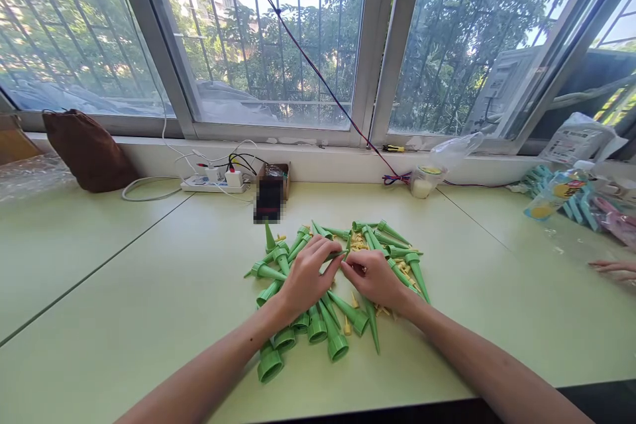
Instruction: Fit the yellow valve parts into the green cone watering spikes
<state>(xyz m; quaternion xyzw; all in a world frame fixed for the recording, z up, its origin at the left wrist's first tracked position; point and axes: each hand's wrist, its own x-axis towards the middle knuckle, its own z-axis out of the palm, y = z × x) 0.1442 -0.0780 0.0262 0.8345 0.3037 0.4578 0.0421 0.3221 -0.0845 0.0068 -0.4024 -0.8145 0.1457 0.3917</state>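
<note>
My left hand [309,276] is closed round a green plastic spike, mostly covered by the fingers, its thin tip pointing right. Close beside that tip, my right hand [376,276] is pinched; whatever sits between its fingertips is too small or hidden to make out. Under and around both hands lies a pile of hollow, cone-shaped green spikes [338,346] with ribbed collars. Small yellow plastic pieces [347,326] are scattered among them, with more heaped behind my hands.
A power strip [212,185] with plugs and a small box [284,179] stand by the window. Farther right are a plastic cup [422,184], a drink bottle [559,191] and bagged items. Another person's hand [616,267] rests at the right edge. A brown bag [89,152] sits far left.
</note>
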